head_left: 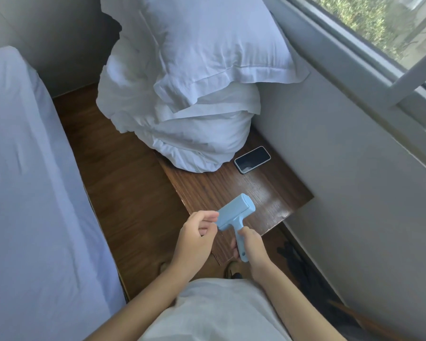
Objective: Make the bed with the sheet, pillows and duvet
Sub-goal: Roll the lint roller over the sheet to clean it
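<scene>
Right hand gripped the blue lint roller by its handle; left hand fingers pinched its head. Pillows and duvet lay piled beyond the fingers. Advice: steady the head while opening.

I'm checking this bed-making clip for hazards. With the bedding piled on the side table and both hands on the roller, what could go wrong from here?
1. The phone lies right against the bedding pile; pulling the pile off could drag it to the floor.
2. The pile overhangs the side table and might topple.
3. The right hand and left hand both hold the lint roller, leaving no free grip.
</scene>
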A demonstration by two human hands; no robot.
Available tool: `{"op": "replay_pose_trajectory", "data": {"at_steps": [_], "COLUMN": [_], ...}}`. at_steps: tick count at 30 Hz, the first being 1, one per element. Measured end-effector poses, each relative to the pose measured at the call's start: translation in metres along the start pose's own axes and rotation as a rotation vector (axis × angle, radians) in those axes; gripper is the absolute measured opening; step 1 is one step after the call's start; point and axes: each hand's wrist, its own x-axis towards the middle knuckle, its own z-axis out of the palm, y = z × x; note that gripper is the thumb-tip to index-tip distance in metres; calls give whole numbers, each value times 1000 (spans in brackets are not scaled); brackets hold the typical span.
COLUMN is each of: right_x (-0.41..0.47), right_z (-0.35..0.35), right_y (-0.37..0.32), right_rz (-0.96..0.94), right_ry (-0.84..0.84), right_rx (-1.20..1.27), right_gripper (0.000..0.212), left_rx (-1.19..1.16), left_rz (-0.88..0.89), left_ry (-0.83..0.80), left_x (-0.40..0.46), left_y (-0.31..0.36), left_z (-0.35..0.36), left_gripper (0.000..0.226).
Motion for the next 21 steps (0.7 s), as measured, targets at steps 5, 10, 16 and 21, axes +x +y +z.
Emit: {"op": "replay_pose_trajectory", "data": {"at_steps": [5,10,16,21], "right_x": [68,114,159,188], "right_z": [-31,-60,-81,-87], "right_y": [7,4,2,1], "right_rz": [71,107,113,151], "right_ry": [97,164,200,190], "right_rx": [33,86,138,201], "right_gripper": [30,25,26,26], "left_rx": [10,4,13,23], "left_rz": [-76,-127,-202,-248], "left_ry": [6,-3,-15,25], "left_x": [26,36,36,42], "left_y": [2,1,-8,-13], "left_z": [20,44,60,57], "left_gripper": [18,18,20,19]}}
